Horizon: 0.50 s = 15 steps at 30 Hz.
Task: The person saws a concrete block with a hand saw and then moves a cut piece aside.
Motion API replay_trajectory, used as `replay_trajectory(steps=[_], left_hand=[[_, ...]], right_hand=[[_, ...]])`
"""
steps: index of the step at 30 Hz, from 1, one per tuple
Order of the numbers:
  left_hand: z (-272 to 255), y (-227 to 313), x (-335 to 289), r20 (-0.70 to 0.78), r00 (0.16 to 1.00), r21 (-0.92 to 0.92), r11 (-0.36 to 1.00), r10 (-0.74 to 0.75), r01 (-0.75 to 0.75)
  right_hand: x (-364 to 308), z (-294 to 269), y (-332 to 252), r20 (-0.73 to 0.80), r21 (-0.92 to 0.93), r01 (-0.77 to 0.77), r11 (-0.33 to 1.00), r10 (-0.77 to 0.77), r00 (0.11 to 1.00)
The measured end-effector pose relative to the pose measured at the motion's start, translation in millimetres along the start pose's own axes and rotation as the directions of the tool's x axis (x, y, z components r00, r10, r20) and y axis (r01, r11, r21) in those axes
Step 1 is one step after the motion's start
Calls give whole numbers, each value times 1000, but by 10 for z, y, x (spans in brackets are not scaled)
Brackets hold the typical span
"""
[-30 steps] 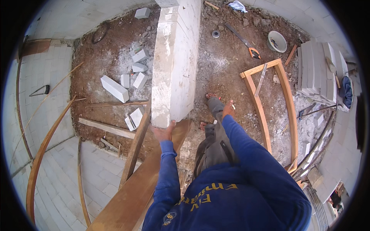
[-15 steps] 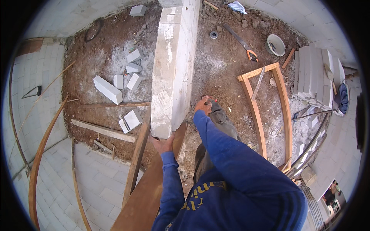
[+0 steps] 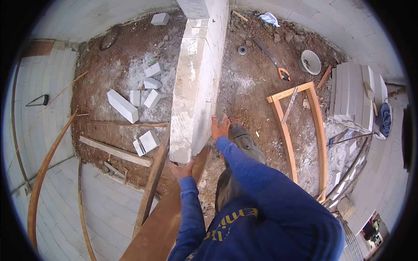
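A tall wall of pale grey blocks [image 3: 196, 82] runs away from me up the middle of the view. My left hand [image 3: 182, 168] presses against the bottom of its near end block, fingers spread under the corner. My right hand [image 3: 220, 127] lies flat against the right face of the same block, fingers pointing up. Both arms wear blue sleeves. Neither hand holds a tool. A wide wooden plank [image 3: 167, 209] slopes down from below the block toward the lower edge.
Loose grey blocks [image 3: 124, 105] lie on red-brown dirt at left. A wooden frame [image 3: 300, 130] lies at right, beside a stack of grey blocks [image 3: 352, 95]. A white bucket [image 3: 310, 61], a hand saw [image 3: 273, 58] and curved wooden strips [image 3: 43, 161] are around.
My right hand has risen from near my leg to the right face of the end block. My left hand stays under the block's near corner.
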State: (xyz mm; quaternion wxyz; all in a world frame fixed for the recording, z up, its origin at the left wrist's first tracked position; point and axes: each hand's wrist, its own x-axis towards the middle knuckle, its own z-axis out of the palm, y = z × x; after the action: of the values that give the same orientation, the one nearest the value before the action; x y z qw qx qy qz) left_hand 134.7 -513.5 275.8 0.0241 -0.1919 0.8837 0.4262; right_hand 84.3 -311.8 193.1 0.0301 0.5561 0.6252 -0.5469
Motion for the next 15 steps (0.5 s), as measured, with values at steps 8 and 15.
replay_trajectory(steps=[8,15], left_hand=[[69,-75,-2,108,988,-170,978,-105,123],[-102,610,107,569,717,-805,-94,-403,586]], right_hand=[[238,-741,-2079,795,-302,917,-262,-600,90],[666,4,-2954,984,96,538,-838,0,-176]])
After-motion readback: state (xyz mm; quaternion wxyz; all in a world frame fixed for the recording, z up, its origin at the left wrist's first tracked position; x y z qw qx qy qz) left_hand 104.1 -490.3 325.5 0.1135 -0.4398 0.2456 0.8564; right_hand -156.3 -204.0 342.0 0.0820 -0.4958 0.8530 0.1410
